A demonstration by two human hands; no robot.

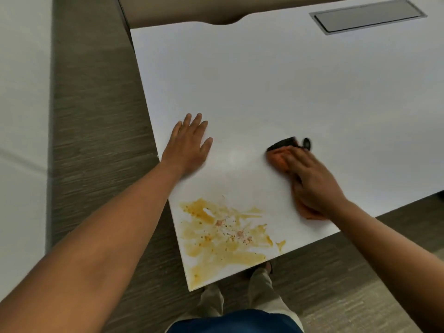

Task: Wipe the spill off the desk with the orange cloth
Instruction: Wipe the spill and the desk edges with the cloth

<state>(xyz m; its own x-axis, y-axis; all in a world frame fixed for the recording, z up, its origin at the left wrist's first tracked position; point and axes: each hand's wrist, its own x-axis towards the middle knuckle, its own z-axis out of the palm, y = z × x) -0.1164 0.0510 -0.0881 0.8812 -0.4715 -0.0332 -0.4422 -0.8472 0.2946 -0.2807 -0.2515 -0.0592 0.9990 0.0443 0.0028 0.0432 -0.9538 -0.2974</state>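
A yellow-brown spill (223, 234) with small specks is smeared over the near left corner of the white desk (288, 80). My right hand (312, 183) presses the crumpled orange cloth (278, 158) onto the desk, to the right of and beyond the spill. The cloth shows at my fingertips and under my wrist. My left hand (188, 145) lies flat on the desk near its left edge, fingers spread, holding nothing. A small dark object (282, 143) lies just beyond the cloth; it is blurred.
A grey recessed cable flap (367, 16) is set in the desk at the far right. Grey carpet (96, 116) runs along the desk's left and near sides. My feet (240, 292) stand below the near corner. A white surface (21, 116) lies at the left.
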